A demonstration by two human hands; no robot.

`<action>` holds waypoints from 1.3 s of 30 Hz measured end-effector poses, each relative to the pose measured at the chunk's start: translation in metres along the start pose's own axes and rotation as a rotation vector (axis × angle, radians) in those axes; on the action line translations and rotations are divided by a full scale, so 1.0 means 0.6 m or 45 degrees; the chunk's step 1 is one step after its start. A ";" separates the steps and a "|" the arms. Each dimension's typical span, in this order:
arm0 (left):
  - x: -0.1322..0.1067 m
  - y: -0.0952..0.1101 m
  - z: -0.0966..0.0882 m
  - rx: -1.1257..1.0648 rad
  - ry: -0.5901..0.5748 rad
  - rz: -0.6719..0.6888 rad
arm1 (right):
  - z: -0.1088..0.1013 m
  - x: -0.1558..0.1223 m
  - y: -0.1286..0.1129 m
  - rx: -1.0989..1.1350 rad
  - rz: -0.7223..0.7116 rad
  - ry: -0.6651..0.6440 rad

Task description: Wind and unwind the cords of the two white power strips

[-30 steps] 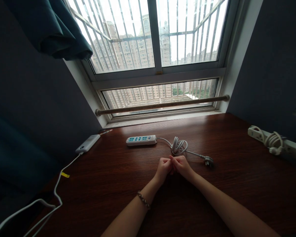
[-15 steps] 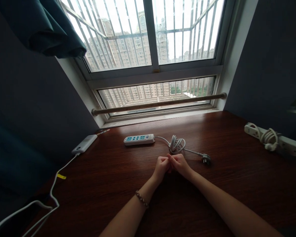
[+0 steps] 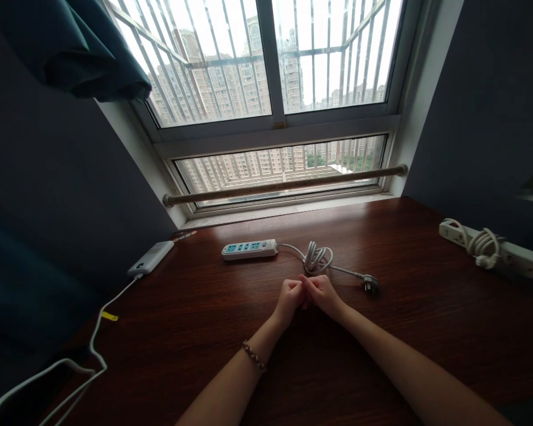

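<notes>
1. Coiled cord [image 3: 317,258]: white, looped into a loose bundle, lying flat on the dark wooden desk [image 3: 395,331]. It sits just beyond the knuckles of both hands, near them but not touched.
2. Left hand [image 3: 288,299]: rests on the desk, fingers curled in to a loose fist, knuckles pointing toward the window. It touches the right hand at the fingers.
3. Right hand [image 3: 323,293]: the same posture, fingers folded in and pressed against the left. Whether anything small is pinched between the two fists cannot be told from this angle.
4. Both forearms lie on the desk and converge in a V. A beaded bracelet [image 3: 253,356] circles the left wrist.
5. From the coil, one end of the cord runs left to a white power strip [image 3: 249,249] with blue sockets. The other end runs right to a plug [image 3: 370,284] lying on the wood, just right of the right hand.
6. Far left: a flat white device [image 3: 151,258] at the desk's edge. A white cable [image 3: 95,337] with a yellow tag [image 3: 109,316] trails from it toward the near corner.
7. Far right: a second power strip [image 3: 510,259] against the wall, with its own cord bundled [image 3: 482,245] on top.
8. Behind the desk: a barred window [image 3: 270,71], a wooden rod [image 3: 284,184] across the sill, and a dark curtain [image 3: 71,47] at the upper left.
</notes>
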State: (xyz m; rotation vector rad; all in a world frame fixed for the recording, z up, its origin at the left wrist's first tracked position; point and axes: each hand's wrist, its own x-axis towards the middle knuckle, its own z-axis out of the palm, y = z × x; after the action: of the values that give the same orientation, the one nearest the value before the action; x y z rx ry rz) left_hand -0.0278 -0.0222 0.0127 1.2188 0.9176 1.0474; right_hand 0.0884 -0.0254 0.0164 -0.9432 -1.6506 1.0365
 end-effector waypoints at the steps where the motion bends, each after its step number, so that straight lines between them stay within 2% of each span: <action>1: 0.000 0.000 0.000 0.001 -0.001 -0.003 | 0.000 0.000 0.000 0.005 0.004 -0.002; 24: 0.000 -0.002 0.000 -0.022 0.002 0.020 | 0.000 0.000 0.005 -0.017 -0.038 0.015; 30: -0.003 0.000 0.003 0.012 0.010 0.069 | -0.001 -0.005 -0.002 -0.220 -0.066 0.038; 32: -0.007 0.006 0.003 0.046 0.032 0.103 | -0.006 -0.007 -0.011 -0.464 -0.106 0.111; 35: -0.009 0.014 0.004 0.104 0.124 0.162 | -0.021 -0.005 -0.026 -0.904 -0.139 0.430; 37: -0.006 0.012 0.004 0.183 0.223 0.211 | -0.032 0.000 -0.032 -1.125 -0.101 0.643; 39: 0.000 0.003 0.004 0.290 0.317 0.257 | -0.041 0.006 -0.033 -1.310 0.019 0.757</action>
State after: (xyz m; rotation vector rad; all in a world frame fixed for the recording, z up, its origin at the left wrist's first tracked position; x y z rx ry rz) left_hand -0.0258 -0.0228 0.0151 1.4133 1.1473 1.3036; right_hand 0.1083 -0.0237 0.0411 -1.7023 -1.6001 -0.2045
